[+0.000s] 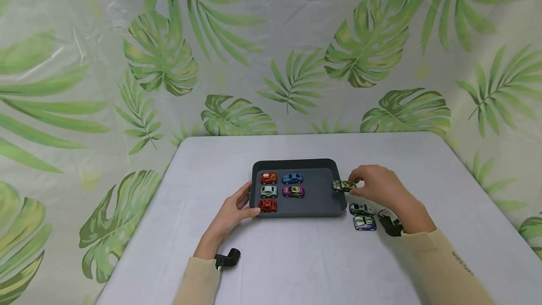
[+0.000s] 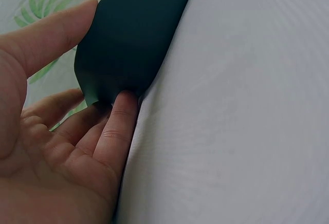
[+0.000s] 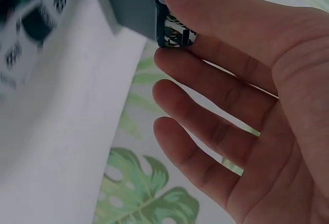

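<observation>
My left hand grips the left end of a dark grey tray, thumb at the front left corner and fingers along the side wall. In the left wrist view, fingertips tuck against the bottom edge of the tray. Between thumb and index finger, my right hand pinches a camouflage-patterned toy car over the tray's right rim. Toy cars stand in the tray's left half: a red one, a blue one, a silver one, a purple one and another red one.
Right of the tray on the white table lie a grey toy car and a white, blue and green toy car. Another car beside them is partly hidden by the right wrist camera. A leaf-patterned curtain hangs behind the table.
</observation>
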A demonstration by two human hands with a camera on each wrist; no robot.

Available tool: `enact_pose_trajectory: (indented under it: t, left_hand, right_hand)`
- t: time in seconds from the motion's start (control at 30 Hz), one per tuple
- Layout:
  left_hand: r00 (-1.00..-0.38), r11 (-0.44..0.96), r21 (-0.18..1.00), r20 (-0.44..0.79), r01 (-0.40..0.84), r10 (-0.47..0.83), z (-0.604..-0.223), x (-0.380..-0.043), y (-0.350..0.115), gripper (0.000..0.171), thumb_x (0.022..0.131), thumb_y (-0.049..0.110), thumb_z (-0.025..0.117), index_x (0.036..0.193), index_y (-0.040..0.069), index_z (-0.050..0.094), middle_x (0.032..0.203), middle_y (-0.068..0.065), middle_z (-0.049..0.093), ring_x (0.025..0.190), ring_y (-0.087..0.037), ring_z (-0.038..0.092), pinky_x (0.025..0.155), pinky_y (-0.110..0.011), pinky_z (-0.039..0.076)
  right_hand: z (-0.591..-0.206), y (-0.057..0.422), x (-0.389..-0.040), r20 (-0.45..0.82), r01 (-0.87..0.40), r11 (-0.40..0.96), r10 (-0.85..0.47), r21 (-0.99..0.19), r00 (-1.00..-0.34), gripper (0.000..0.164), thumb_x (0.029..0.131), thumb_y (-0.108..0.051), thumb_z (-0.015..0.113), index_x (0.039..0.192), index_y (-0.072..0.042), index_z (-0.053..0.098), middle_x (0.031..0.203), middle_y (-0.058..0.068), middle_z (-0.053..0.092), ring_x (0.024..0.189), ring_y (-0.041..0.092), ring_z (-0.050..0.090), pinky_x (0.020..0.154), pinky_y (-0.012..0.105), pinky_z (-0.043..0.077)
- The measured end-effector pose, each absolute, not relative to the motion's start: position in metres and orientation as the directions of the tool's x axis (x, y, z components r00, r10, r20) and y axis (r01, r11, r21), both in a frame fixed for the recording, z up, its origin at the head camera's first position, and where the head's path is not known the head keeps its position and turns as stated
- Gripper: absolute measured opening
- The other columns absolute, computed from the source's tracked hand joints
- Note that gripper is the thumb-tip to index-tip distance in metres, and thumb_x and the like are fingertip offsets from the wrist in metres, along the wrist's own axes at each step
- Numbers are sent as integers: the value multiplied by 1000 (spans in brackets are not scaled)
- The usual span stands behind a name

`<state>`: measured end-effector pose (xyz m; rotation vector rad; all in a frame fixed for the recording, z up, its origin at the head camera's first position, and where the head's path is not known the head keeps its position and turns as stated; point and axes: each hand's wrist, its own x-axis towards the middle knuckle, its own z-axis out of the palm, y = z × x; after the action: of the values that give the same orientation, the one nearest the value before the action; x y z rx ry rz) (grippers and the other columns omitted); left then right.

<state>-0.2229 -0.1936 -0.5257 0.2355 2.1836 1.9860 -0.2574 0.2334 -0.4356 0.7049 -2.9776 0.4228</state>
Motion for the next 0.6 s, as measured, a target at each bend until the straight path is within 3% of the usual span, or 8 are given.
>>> enact_pose_trajectory:
  t: [0.6]
  left_hand:
    - [-972, 96, 995, -34, -12, 232, -523, -223, -193, 92, 83, 10, 84, 158, 25, 34, 161, 1, 31, 148, -21, 29, 118, -37, 29]
  right_hand:
    - [-454, 172, -253, 143, -495, 836, -474, -235, -869, 27, 76, -28, 90, 98, -19, 77, 87, -5, 67, 83, 18, 59, 64, 38, 53]
